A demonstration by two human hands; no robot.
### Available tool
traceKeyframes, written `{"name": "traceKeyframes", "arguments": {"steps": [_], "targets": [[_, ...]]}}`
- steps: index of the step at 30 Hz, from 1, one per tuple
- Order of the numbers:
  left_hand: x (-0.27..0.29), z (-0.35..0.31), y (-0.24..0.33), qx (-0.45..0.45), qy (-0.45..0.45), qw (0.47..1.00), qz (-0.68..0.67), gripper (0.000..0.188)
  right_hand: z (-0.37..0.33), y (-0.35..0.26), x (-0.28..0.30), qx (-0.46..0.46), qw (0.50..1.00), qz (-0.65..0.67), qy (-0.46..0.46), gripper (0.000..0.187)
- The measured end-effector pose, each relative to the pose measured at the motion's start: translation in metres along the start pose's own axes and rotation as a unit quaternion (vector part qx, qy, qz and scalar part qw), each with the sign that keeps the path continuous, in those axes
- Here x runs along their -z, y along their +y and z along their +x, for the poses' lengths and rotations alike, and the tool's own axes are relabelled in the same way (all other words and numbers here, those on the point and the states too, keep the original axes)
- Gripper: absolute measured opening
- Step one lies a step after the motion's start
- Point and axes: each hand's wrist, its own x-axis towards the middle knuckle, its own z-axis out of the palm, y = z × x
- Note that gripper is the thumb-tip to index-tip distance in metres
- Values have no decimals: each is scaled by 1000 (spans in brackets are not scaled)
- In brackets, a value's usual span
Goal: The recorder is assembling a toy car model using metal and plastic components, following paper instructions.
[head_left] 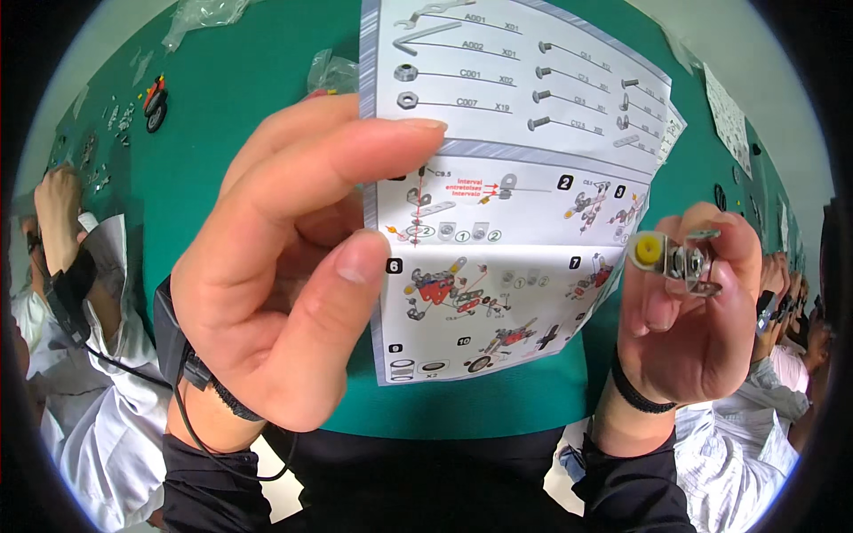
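Observation:
My left hand (275,240) pinches the left edge of a folded paper instruction sheet (498,311) between thumb and fingers. The sheet is held up in front of me and shows printed drawings of screws, nuts and numbered building steps. To its right, my right hand (693,329) is closed on a small metal bracket assembly (686,262). A round yellow piece sits at the assembly's left end, and bent silver plates with a nut or bolt make up the rest. Fingertips partly hide its back.
A green table (267,53) spreads behind the sheet. At its far left lie a small red and black toy motorcycle (155,105) and scattered small metal parts (123,120). Clear plastic bags (200,18) lie farther back. People sit on both sides, a co-worker's hand (60,200) at the left.

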Motion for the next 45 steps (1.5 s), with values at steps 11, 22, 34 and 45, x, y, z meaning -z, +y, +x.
{"name": "traceKeyframes", "arguments": {"steps": [11,22,34,45], "targets": [[4,-5,-2,-10,3,1000,-18,44,1,6,-4,17,1000,-16,-16,33],[3,-7,-6,-26,8,999,-30,45,4,9,2,43,996,-47,-63,29],[7,-5,-7,-35,-5,999,-22,46,8,10,-1,44,996,-52,-57,22],[10,-8,-5,-33,-4,999,-13,47,5,10,-5,38,996,-58,-56,19]]}}
